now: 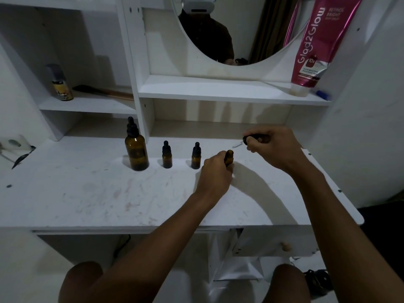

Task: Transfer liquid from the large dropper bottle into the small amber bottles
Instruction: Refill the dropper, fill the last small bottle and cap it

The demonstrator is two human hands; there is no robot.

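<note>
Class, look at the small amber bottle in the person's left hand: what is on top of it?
Nothing: the small amber bottle is uncapped. The right hand holds the dropper cap off to one side. The left hand hides its lower body.

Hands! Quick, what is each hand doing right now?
Left hand: closed around an open small amber bottle standing on the table.
Right hand: closed on a dropper cap, its glass tube pointing toward that bottle.

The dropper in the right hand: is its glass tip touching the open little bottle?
Apart. The head view shows the dropper tip up and right of the open bottle, with white desk showing between them.
</note>
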